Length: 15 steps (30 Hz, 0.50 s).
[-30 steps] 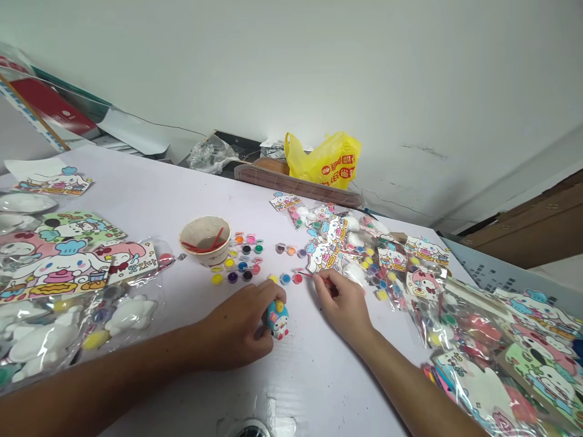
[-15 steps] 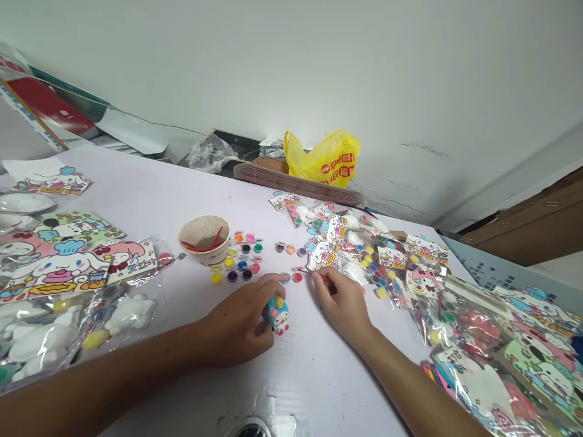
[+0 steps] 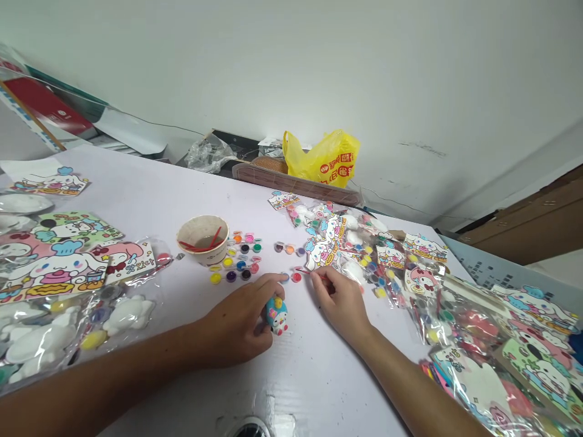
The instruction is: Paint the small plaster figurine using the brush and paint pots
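My left hand [image 3: 239, 318] is closed round a small painted figurine [image 3: 277, 318] with a blue head, white face and pink-red feet, held low over the table. Its index finger reaches to a pale blue paint pot [image 3: 285, 278], and seems to touch it. Pinched in my right hand [image 3: 342, 303] is a thin red paintbrush [image 3: 305, 271], mostly hidden by the fingers. The brush points left, with its tip at the red paint pot [image 3: 296, 278]. Joined pots [image 3: 289, 249] in brown, orange and purple lie just beyond.
A paper cup [image 3: 203, 233] of murky water holds red brushes, beside several paint pots [image 3: 241, 264]. Bagged white figures [image 3: 130, 315] with cartoon cards lie left; more kits [image 3: 426, 282] crowd the right. A yellow plastic bag [image 3: 322, 159] stands behind the table's far edge.
Almost nothing differs. The whole view has shifted very slightly; both hands keep the same hold on the figurine and the paintbrush.
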### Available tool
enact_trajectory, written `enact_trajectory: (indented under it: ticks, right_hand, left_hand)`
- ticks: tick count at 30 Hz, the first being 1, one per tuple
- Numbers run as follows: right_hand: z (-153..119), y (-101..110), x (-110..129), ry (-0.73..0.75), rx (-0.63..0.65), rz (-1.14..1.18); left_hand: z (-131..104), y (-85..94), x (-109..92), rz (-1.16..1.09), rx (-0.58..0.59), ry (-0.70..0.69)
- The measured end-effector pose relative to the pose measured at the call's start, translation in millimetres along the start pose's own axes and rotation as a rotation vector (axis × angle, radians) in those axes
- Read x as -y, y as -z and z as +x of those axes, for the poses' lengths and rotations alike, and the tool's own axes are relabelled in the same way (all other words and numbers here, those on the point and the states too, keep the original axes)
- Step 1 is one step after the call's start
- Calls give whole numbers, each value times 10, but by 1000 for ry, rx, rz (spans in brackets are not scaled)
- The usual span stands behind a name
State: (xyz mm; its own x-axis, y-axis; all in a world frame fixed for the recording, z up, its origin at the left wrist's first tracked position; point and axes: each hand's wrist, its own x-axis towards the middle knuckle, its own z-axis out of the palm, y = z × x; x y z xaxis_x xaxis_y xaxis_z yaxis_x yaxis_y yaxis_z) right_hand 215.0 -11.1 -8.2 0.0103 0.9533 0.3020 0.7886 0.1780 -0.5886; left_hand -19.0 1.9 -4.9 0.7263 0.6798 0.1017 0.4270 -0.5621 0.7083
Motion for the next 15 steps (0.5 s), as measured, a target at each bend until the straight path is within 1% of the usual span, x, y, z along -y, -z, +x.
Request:
enact_trajectory:
  ticks: [15]
  right_hand:
    - [-14, 1, 3, -12, 6, 42]
  left_hand:
    - [-2, -14, 14, 7, -3, -2]
